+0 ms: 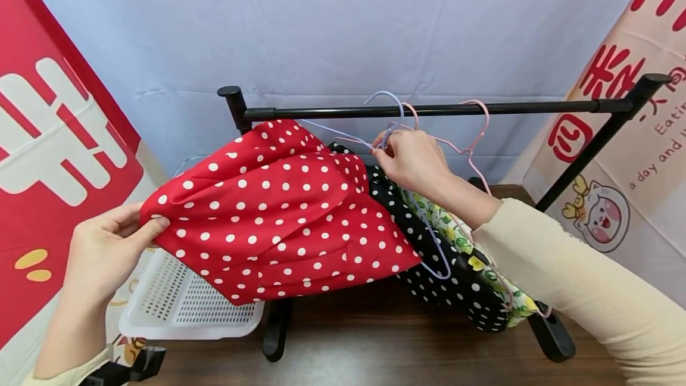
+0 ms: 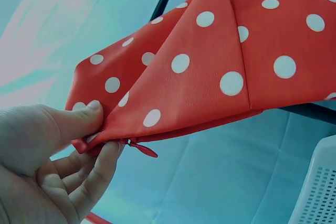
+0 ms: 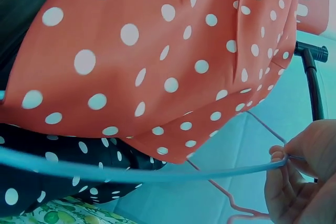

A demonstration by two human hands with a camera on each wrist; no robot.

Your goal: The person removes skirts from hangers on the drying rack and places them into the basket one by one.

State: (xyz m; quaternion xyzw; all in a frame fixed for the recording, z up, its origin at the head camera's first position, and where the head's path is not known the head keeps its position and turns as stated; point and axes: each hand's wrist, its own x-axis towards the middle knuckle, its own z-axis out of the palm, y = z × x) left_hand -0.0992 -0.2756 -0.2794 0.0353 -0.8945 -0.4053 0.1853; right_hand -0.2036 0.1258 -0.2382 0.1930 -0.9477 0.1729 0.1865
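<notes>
My left hand pinches one corner of a red garment with white polka dots, stretching it out to the left. A small red loop sticks out at the garment's edge beside my fingers. At the rail, my right hand pinches a lavender clothes hanger at the base of its hook, which overlaps the bar in the head view. The garment drapes over the hanger's left arm, hiding part of it; the right arm is bare.
A black garment with white dots and a lemon-print garment hang behind, with pink hangers on the black rail. A white perforated basket sits below left. The rack's black feet stand on a dark wooden surface.
</notes>
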